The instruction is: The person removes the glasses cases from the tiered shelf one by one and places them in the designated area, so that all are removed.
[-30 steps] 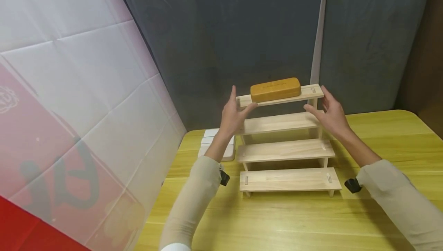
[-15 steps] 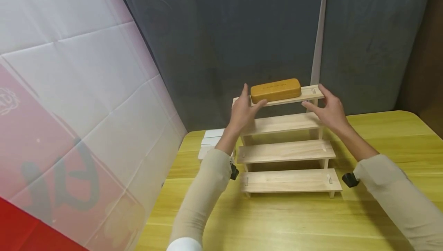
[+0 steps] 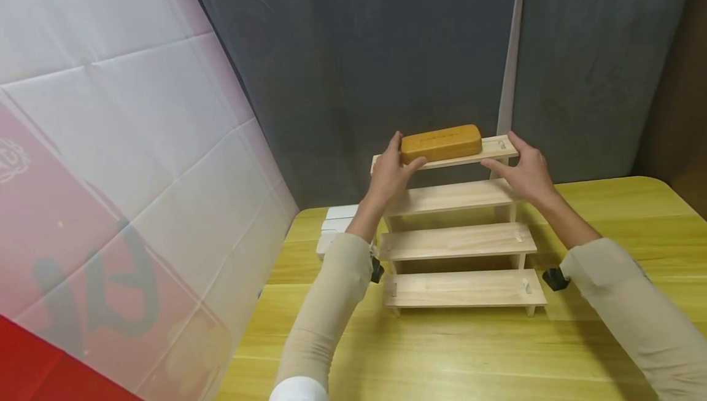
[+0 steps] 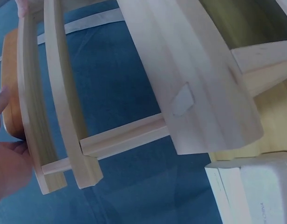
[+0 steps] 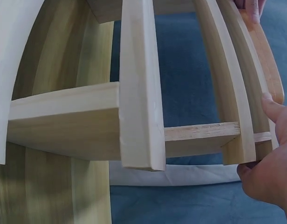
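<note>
An oblong orange-brown glasses case [image 3: 442,142] with faint lettering lies on the top board [image 3: 493,145] of a pale wooden stepped display stand [image 3: 458,291]. My left hand [image 3: 388,175] pinches the left end of the case, thumb in front and fingers behind; in the left wrist view the thumb lies against the case [image 4: 13,79]. At the other side, my right hand [image 3: 527,172] grips the right end of the top board, its thumb along the front edge. The right wrist view shows this hand [image 5: 271,170] around the board's end.
White boxes [image 3: 338,223] sit on the yellow wood-grain table [image 3: 442,352] left of the stand, partly behind the left forearm. Behind rises a dark grey curtain [image 3: 397,51] with a pale strip [image 3: 510,51]. A white and pink printed sheet [image 3: 138,143] borders the left.
My left hand has shifted right, from the left end of the top board to the left end of the glasses case. The right hand has barely moved.
</note>
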Demonstrator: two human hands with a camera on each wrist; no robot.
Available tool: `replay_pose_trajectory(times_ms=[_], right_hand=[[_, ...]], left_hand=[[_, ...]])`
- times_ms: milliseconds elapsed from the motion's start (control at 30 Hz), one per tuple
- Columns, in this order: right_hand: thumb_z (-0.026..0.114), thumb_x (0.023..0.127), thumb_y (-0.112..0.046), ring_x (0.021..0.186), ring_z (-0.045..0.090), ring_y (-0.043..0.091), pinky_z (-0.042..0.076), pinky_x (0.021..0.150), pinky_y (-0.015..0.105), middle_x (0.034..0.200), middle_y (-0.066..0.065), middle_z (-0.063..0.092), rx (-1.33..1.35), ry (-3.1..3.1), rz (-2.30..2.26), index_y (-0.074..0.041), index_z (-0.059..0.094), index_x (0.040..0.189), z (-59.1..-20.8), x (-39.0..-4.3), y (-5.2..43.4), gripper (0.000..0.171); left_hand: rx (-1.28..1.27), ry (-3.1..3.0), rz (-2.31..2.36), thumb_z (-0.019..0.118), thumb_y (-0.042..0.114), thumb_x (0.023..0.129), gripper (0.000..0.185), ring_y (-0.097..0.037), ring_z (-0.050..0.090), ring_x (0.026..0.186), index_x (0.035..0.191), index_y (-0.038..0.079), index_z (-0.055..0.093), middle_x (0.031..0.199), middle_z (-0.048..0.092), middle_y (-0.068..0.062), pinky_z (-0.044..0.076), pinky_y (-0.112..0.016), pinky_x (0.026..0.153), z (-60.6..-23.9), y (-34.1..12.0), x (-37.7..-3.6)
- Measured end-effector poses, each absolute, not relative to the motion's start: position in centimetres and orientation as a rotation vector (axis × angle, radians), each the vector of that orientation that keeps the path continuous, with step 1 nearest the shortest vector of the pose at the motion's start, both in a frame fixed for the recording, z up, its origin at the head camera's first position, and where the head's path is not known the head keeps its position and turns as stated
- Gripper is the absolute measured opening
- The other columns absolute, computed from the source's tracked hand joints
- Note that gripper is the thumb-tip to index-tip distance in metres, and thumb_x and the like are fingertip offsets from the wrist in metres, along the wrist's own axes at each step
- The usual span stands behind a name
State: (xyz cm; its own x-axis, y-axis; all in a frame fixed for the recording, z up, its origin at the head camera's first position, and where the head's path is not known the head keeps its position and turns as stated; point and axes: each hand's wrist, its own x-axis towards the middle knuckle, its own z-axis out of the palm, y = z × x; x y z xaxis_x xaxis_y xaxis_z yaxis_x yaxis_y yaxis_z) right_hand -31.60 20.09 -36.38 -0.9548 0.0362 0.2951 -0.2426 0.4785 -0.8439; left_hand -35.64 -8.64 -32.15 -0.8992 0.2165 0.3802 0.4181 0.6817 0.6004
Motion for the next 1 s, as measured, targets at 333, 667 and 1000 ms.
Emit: replay_pose_trajectory(times_ms=[333, 667, 1000], right_hand=[[0.076, 0.099, -0.045, 0.156, 0.022, 0.049, 0.024, 0.124, 0.066, 0.171, 0.026, 0.024, 0.142, -2.431, 1.430, -0.001, 0.022, 0.168, -36.33, -31.55, 19.89, 0.098], [0.076, 0.100, -0.041, 0.157, 0.023, 0.048, 0.024, 0.125, 0.064, 0.170, 0.026, 0.027, 0.131, -2.418, 1.443, -0.001, 0.022, 0.168, -36.27, -31.41, 19.81, 0.096], [0.075, 0.101, -0.039, 0.156, 0.023, 0.049, 0.025, 0.125, 0.064, 0.170, 0.027, 0.025, 0.141, -2.433, 1.435, 0.000, 0.021, 0.168, -36.19, -31.55, 19.74, 0.094]], left_hand=[[-0.527, -2.545, -1.066, 0.077, 0.029, 0.101, 0.081, -0.027, 0.055, 0.140, 0.163, 0.000, 0.035, 0.160, 0.051, -0.013, 0.041, -0.031, 0.119, -32.58, -8.94, -35.91], [-0.553, -2.578, -1.089, 0.076, 0.036, 0.101, 0.088, -0.027, 0.056, 0.140, 0.166, 0.001, 0.028, 0.165, 0.045, -0.010, 0.042, -0.035, 0.120, -32.49, -9.05, -35.91], [-0.588, -2.552, -1.157, 0.076, 0.028, 0.101, 0.081, -0.027, 0.054, 0.142, 0.164, 0.000, 0.034, 0.163, 0.047, -0.014, 0.043, -0.029, 0.117, -32.69, -9.21, -36.29]])
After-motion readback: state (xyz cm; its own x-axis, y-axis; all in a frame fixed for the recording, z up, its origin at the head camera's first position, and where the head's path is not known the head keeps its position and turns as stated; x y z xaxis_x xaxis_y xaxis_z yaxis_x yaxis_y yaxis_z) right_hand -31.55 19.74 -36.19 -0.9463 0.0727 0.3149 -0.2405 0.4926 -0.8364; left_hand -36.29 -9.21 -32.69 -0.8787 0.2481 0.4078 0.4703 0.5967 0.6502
